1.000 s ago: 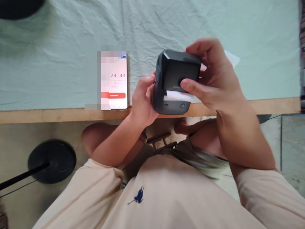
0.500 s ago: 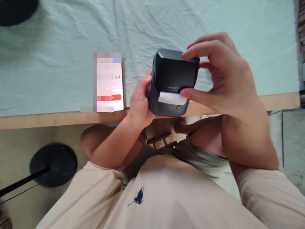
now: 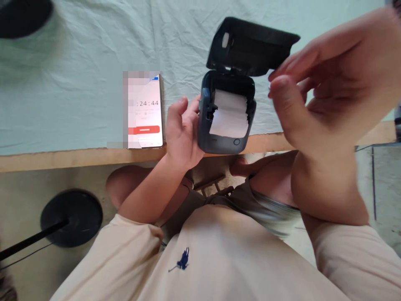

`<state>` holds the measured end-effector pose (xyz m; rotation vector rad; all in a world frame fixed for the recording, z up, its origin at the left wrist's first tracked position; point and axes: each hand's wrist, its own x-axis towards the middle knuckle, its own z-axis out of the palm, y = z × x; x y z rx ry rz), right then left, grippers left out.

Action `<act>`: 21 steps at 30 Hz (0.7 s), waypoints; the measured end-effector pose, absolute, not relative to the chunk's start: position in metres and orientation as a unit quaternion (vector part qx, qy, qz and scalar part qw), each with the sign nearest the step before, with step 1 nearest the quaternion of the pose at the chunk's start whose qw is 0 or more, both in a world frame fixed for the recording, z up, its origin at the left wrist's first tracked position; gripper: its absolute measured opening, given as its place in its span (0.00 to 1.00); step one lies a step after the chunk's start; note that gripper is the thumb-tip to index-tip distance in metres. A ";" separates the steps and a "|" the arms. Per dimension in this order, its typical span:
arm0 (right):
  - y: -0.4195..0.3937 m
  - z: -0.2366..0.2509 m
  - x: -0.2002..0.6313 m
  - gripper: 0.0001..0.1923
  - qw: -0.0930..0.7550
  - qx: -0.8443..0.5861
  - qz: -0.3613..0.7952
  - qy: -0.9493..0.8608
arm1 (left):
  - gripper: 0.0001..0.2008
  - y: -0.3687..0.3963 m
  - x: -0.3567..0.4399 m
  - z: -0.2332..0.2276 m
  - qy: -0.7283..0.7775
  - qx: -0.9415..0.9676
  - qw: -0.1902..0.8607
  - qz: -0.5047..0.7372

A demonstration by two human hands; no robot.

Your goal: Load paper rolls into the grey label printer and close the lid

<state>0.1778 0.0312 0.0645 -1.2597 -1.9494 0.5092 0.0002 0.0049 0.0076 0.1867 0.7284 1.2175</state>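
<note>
Bright, even daylight with soft shadows; motion blur on the raised right hand (image 3: 326, 100); edges stretched, corners soft

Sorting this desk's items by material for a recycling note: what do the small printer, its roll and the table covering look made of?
The printer looks like matte dark-grey moulded plastic, with rounded corners and a dull sheen. Its roll seems to be thin white paper, its upper edge ragged. The table covering appears to be pale green woven cloth, creased throughout.

A wooden table (image 3: 78, 158) under wrinkled pale-green cloth (image 3: 78, 50), daylit.
</note>
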 end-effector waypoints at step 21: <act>0.040 0.063 0.175 0.20 0.094 -0.506 0.141 -0.846 | 0.18 -0.001 0.001 0.006 0.280 0.173 0.778 0.535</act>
